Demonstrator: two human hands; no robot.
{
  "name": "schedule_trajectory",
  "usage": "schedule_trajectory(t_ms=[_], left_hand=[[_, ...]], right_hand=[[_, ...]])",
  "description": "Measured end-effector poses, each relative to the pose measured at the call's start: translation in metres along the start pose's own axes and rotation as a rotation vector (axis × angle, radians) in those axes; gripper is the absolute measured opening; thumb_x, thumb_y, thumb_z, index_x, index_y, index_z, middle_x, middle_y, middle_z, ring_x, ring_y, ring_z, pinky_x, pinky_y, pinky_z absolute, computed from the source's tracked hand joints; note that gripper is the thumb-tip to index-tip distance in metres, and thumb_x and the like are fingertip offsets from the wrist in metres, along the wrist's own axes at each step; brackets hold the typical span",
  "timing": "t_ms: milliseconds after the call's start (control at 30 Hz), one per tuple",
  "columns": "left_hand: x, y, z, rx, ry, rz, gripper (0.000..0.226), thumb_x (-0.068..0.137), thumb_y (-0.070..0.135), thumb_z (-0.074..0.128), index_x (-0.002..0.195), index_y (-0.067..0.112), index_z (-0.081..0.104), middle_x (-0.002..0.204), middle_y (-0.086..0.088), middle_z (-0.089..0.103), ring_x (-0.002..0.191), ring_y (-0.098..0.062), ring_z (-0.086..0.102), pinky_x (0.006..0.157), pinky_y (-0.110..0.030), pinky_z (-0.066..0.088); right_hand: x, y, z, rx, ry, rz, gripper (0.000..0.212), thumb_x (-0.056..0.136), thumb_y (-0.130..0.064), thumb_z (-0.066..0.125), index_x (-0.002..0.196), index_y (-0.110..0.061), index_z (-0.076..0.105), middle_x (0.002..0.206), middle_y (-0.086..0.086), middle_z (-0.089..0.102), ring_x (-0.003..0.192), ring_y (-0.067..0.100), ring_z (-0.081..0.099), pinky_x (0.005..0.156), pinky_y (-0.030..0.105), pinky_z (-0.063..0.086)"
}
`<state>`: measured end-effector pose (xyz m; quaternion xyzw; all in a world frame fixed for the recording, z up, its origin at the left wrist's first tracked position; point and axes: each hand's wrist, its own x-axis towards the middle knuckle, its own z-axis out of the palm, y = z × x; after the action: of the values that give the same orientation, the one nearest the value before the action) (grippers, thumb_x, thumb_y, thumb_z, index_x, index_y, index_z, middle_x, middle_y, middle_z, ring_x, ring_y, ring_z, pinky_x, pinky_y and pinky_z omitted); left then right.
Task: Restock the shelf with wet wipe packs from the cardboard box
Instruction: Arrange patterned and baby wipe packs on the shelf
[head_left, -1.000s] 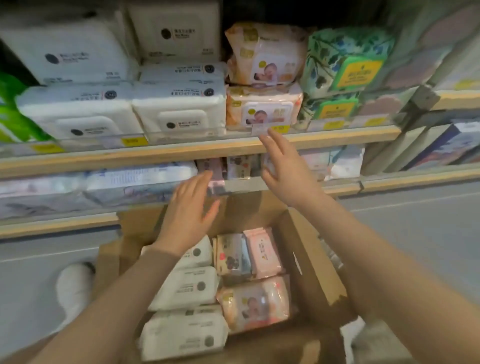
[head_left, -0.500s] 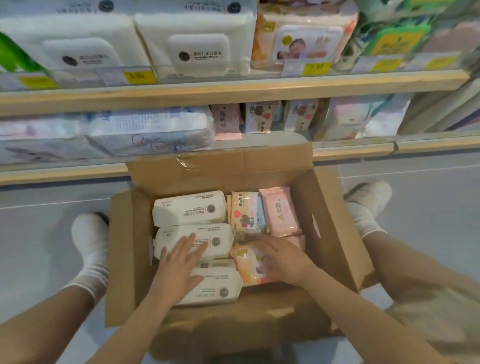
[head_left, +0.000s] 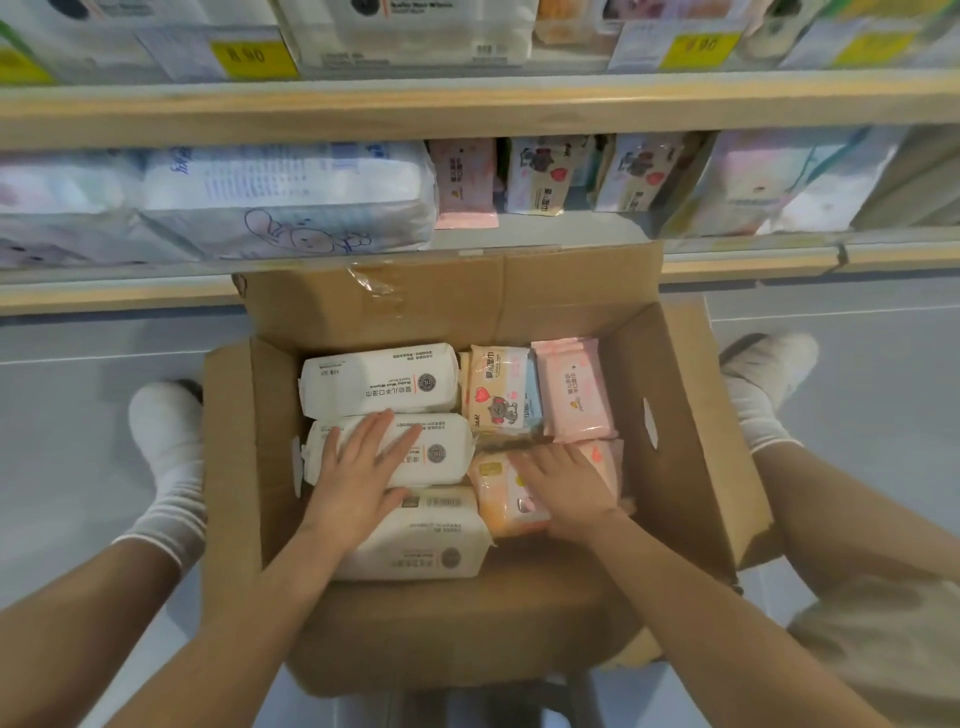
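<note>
Item: cardboard box (head_left: 670, 415), both my hands back down from the shelf, left hand (head_left: 358, 467) flat on the middle white pack (head_left: 447, 452), right hand (head_left: 563, 486) spread open on the orange pack (head_left: 501, 493) (neither gripped yet; next pick starting).

The box (head_left: 670, 415) around both hands is plain brown cardboard, matt and a little creased, with a strip of clear glossy tape (head_left: 371, 283) on the flap beyond the fingers. Under the left hand (head_left: 358, 483) lies a white pack (head_left: 447, 452) in soft, faintly shiny plastic film. Under the right hand (head_left: 566, 488) the orange pack (head_left: 498, 499) looks glossier, its film wrinkled. The shelf edge (head_left: 467, 111) above looks like pale, smooth wood.
</note>
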<state>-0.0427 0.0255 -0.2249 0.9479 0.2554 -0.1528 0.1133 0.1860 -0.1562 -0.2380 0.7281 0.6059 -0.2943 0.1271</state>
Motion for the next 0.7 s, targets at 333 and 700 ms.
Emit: schedule_trajectory(t_ms=[333, 700], left_hand=[[0.029, 0.009, -0.014, 0.04, 0.029, 0.056, 0.108, 0.028, 0.041, 0.088, 0.127, 0.013, 0.052, 0.112, -0.007, 0.058, 0.104, -0.027, 0.056, 0.092, -0.042, 0.043], [0.003, 0.007, -0.065, -0.114, 0.111, 0.061, 0.096, 0.043, 0.054, 0.074, 0.128, 0.016, 0.048, 0.104, -0.002, 0.053, 0.097, -0.024, 0.051, 0.081, -0.039, 0.048]], right_hand=[[-0.031, 0.018, -0.047, 0.163, 0.175, 0.079, 0.097, 0.066, -0.044, 0.075, 0.144, -0.029, 0.019, 0.139, -0.003, 0.039, 0.129, 0.021, 0.036, 0.108, 0.039, 0.028], [-0.057, 0.01, -0.119, 0.206, 0.418, 0.046, 0.098, 0.062, -0.059, 0.074, 0.141, -0.03, 0.024, 0.134, -0.007, 0.042, 0.119, 0.015, 0.041, 0.102, 0.036, 0.035]])
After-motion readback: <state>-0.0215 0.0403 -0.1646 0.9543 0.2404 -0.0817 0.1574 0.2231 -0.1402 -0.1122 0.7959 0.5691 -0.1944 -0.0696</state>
